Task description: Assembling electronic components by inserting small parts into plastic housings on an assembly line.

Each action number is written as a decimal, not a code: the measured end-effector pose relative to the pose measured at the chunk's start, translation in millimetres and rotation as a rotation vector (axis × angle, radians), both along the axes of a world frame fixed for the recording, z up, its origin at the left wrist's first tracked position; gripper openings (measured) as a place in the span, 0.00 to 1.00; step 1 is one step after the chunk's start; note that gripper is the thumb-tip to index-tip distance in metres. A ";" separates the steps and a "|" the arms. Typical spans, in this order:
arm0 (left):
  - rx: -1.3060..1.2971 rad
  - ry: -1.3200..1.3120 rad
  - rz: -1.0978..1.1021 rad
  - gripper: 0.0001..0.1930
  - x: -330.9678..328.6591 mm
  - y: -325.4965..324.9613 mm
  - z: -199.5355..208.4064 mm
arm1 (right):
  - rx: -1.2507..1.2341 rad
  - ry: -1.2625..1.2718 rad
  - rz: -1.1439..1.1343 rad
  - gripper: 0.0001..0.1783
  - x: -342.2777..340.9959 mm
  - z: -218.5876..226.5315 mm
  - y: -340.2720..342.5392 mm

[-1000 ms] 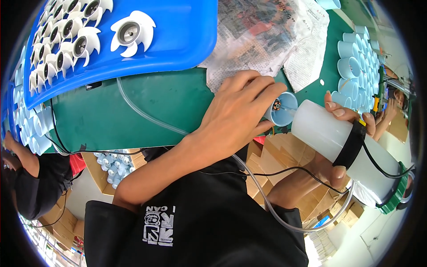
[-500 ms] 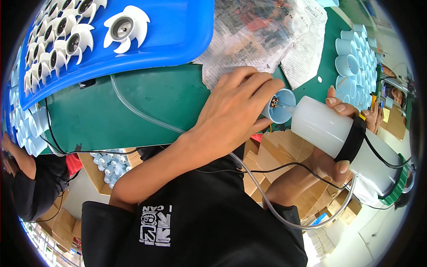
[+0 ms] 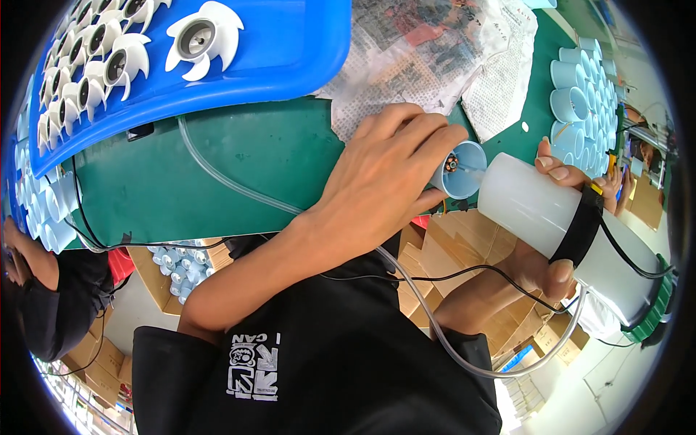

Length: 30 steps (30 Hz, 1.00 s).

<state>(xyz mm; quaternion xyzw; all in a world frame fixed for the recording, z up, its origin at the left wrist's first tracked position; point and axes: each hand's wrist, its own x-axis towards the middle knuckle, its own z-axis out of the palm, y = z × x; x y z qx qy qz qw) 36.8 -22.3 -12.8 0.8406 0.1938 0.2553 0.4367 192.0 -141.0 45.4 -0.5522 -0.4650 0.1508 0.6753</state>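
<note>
My left hand (image 3: 388, 174) is closed round a light blue plastic cup (image 3: 475, 172) at the near edge of the green table. The cup lies tilted with its mouth facing right, and a small copper-wound motor part (image 3: 451, 163) shows inside. In my right hand (image 3: 554, 239) is a thick, translucent white dispensing bottle (image 3: 525, 199) with a black strap round it and a green cap (image 3: 645, 304). Its thin clear nozzle (image 3: 473, 172) reaches into the cup's mouth. A clear hose (image 3: 442, 341) loops below the bottle. The fingers under the cup are partly hidden.
A blue tray (image 3: 290, 83) at the far left holds several white fan impellers (image 3: 204, 40). Newspaper sheets (image 3: 406, 65) lie on the green table (image 3: 254, 159). Light blue cups (image 3: 569, 105) stack at the right. Cardboard boxes (image 3: 464, 246) stand below, and another person (image 3: 54, 290) is at left.
Almost nothing differs. The cup and bottle sit very slightly farther right in the picture, with the nozzle still inside the cup's mouth and both grips unchanged.
</note>
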 end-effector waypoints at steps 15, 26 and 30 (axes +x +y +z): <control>0.030 0.038 0.009 0.29 -3.4 5.3 4.0 | 0.147 0.193 -0.037 0.60 0.6 -5.2 -3.3; -0.012 -0.054 0.011 0.44 -18.9 -6.8 22.3 | 0.430 0.753 -0.178 0.42 42.9 -27.3 -10.7; 0.138 -0.122 0.184 0.18 -72.2 23.1 58.0 | 0.511 0.782 0.003 0.40 52.2 -37.9 -4.6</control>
